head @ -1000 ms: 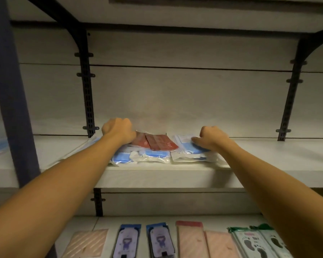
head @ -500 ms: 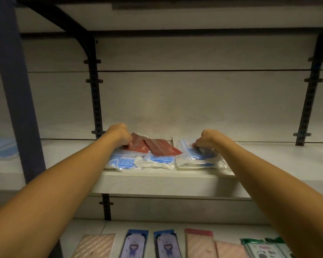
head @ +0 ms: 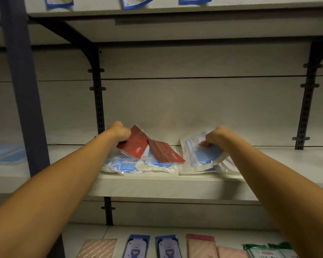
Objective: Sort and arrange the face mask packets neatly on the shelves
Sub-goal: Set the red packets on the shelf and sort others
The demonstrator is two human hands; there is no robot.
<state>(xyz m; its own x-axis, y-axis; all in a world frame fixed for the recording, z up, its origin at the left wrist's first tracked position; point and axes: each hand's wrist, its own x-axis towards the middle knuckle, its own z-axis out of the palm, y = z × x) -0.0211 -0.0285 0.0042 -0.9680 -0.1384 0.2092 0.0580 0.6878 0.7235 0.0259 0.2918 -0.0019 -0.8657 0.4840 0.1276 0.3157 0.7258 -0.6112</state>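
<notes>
On the middle shelf [head: 157, 185] lies a loose heap of clear packets with blue masks [head: 131, 165]. My left hand [head: 119, 132] grips a red mask packet [head: 138, 144] and tilts its far end up off the heap. A second red packet [head: 166, 151] lies flat beside it. To the right, my right hand [head: 215, 136] holds the back edge of a stack of blue mask packets [head: 201, 155], raised at an angle with its front edge on the shelf.
The lower shelf holds a row of packets: pink striped [head: 97, 248], two blue-topped [head: 136, 246], pink [head: 201, 246] and green-topped [head: 259, 251]. More blue masks [head: 6, 153] lie at far left beyond a blue post [head: 22, 90]. Black brackets [head: 306, 101] flank the bay. Blue-edged packets [head: 136, 1] hang above.
Both hands lifted their packets: the left tipped the red packet upward, the right raised the blue stack's back edge. The camera moved closer and tilted up, showing the upper shelf.
</notes>
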